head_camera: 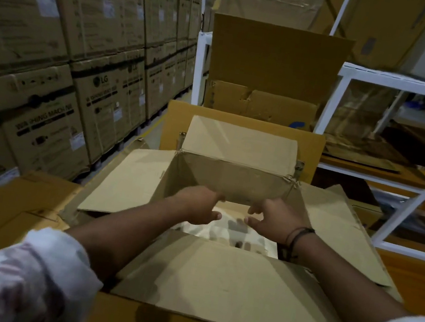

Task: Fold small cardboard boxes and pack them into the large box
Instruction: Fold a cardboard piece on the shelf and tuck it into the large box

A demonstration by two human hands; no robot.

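Both hands reach down into the open large box [213, 286], left hand [200, 206] and right hand [273, 220] close together over pale, blurred contents [233, 232]. Whether either grip holds anything I cannot tell. Small folded cartons should be light, stiff and easily crushed; hold them by the edges.

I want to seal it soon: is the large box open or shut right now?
Open. The large box has all four flaps spread outward, and both hands reach into its mouth.
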